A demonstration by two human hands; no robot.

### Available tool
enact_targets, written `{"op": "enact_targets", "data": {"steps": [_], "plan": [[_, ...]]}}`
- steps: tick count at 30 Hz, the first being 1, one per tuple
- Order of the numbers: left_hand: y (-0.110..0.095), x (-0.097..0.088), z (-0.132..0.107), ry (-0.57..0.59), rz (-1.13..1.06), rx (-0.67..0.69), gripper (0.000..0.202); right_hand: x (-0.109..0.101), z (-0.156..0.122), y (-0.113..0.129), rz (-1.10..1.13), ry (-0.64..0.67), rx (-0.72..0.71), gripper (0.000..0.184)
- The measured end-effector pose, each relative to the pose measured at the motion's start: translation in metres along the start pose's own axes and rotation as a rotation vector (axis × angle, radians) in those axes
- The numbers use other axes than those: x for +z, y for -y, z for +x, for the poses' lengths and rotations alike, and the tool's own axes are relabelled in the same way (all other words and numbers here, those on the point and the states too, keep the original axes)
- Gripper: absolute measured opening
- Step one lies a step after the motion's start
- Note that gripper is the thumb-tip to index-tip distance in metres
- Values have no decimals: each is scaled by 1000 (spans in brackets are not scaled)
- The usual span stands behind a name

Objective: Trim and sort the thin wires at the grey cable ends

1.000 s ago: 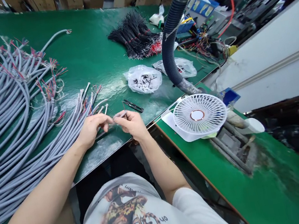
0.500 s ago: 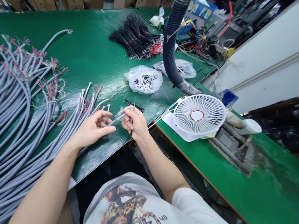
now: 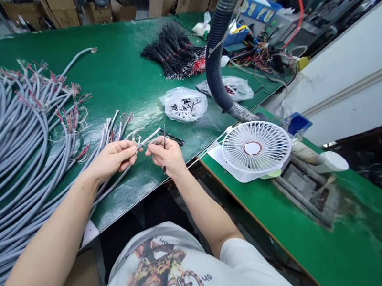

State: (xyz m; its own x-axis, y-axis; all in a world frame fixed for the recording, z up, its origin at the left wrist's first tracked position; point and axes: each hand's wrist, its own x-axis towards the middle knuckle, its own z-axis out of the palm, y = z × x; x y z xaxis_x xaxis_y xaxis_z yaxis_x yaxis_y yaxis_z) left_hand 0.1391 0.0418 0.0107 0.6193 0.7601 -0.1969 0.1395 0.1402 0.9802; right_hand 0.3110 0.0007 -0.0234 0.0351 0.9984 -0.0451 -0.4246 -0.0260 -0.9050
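Note:
My left hand (image 3: 115, 157) is closed in a pinch on the end of a grey cable (image 3: 148, 137), lifted a little above the green table (image 3: 118, 72). My right hand (image 3: 167, 155) is closed on thin dark tweezers (image 3: 164, 143), its fingertips pinching the fine wires at the cable's stripped end. Both hands hover near the table's front edge. A fan of grey cables with stripped coloured ends (image 3: 16, 137) lies to the left of my left hand. Small black cutters (image 3: 174, 138) lie on the table just behind my right hand.
Two clear plastic bags of small parts (image 3: 185, 104) lie behind the hands. A bundle of black and red wires (image 3: 174, 51) sits farther back. A dark ribbed hose (image 3: 218, 42) hangs down at the right. A white desk fan (image 3: 255, 148) stands on the side bench.
The camera tipped slightly. My left hand closed from a looser grip into a pinch and raised the cable end. My right hand shifted its fingertips onto the cable's tip, tweezers still held.

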Motion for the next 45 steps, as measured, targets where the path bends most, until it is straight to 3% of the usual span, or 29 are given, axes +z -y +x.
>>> {"op": "enact_targets", "data": {"steps": [5, 8, 11, 15, 22, 28, 34, 39, 45], "plan": [[-22, 11, -7, -222, 609, 70, 31, 2, -4, -2, -65, -26, 27, 35], [-20, 17, -7, -280, 721, 100, 35, -8, -8, 3, -268, -98, -67, 29], [-9, 17, -3, -242, 686, 85, 39, -29, -15, 14, -633, -90, -198, 31], [0, 13, 2, -141, 704, 99, 43, -51, -32, 32, -993, 28, -259, 38], [0, 16, -6, 19, 711, 128, 40, -38, -52, 53, -1338, 135, -306, 33], [-2, 19, -9, 47, 745, 160, 37, -35, -48, 54, -1433, 278, -407, 35], [-8, 23, -10, 16, 926, 245, 35, -45, -48, 43, -1395, 284, -460, 32], [-6, 12, -14, 118, 782, 276, 30, -41, -54, 36, -1351, 278, -491, 31], [-12, 14, -29, 128, 613, 307, 35, -30, -65, 42, -1323, 206, -555, 30]]}}
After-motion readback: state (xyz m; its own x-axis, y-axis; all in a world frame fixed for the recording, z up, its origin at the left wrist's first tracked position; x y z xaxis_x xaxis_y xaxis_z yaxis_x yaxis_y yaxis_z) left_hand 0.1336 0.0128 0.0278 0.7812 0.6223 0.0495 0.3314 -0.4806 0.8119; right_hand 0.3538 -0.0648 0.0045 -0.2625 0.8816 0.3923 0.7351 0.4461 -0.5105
